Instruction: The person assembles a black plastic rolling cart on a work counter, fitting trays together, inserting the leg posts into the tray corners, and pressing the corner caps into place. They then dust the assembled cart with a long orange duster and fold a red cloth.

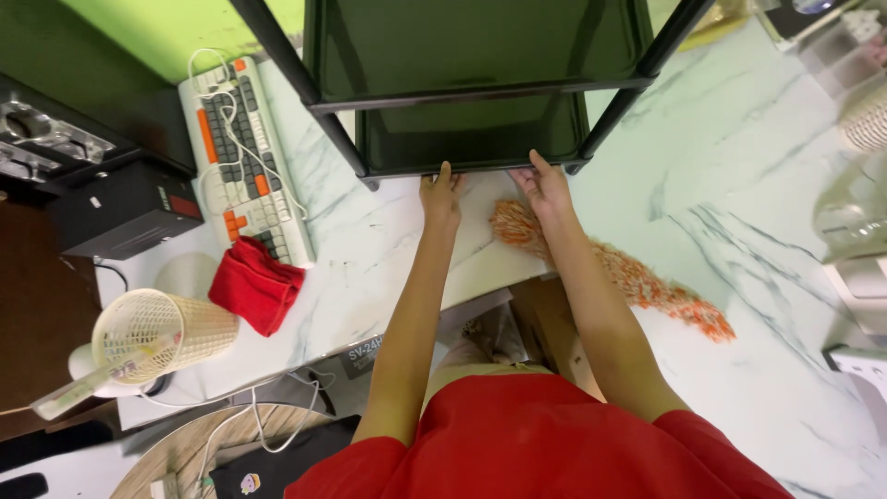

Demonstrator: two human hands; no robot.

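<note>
A black shelf rack with two trays and slanted black posts stands on the white marble table. My left hand and my right hand both reach forward with fingertips on the front edge of the rack's lower tray. Their fingers lie flat and hold nothing. An orange-and-white fluffy duster lies on the table under my right forearm.
A white keyboard with orange keys and a white cable lies at the left. A red cloth and a tipped cream mesh basket sit near the left edge. Black devices stand far left, clear containers at the right.
</note>
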